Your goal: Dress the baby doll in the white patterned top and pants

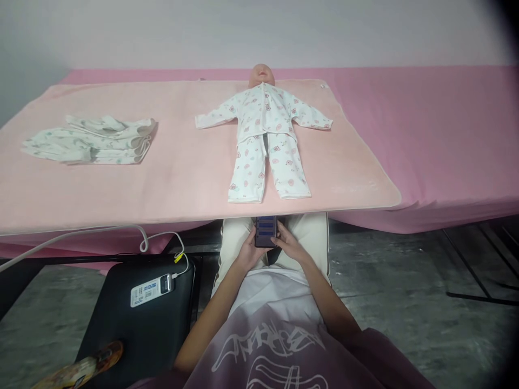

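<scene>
Over my lap, just below the table's front edge, I hold a dark smartphone [266,233] with a lit screen. My left hand [249,253] is wrapped round its left side and lower end. My right hand [290,244] grips the right side, its thumb by the screen. The table edge hides the phone's top. Beyond it on the table lies a baby doll [261,76] on its back, arms spread. It wears a white printed top [264,111] and matching trousers [248,173]; neither hand touches it.
Folded printed baby clothes [89,141] lie left on the pink mat [182,178], which covers part of a pink cloth [425,129]. A power bank [152,290] with a white cable [101,229] rests on a black seat [133,335]. Metal legs [470,296] stand at right.
</scene>
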Demonstrator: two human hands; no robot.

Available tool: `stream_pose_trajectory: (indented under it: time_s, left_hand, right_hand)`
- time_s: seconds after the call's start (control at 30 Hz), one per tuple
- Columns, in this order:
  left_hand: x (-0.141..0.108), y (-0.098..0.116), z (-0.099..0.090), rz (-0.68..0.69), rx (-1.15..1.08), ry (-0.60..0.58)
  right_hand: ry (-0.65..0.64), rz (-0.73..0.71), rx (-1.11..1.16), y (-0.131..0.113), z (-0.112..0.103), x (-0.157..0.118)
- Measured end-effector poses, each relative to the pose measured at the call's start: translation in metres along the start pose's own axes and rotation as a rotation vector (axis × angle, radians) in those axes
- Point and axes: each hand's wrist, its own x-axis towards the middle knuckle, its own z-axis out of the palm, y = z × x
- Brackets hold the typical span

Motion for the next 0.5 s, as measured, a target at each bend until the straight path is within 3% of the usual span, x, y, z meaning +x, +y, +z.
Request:
stream_pose_trajectory:
  time_s: [0.27,0.5]
  left_hand:
    - [0.002,-0.001,-0.003,-0.012,-0.057,-0.005]
    - [-0.001,-0.001,0.003,0.016,-0.036,0.005]
  right_hand:
    - [0.016,0.022,-0.019,-0.015,0.003,-0.002]
    - [-0.022,-0.011,0.011,-0.009,0.005,-0.001]
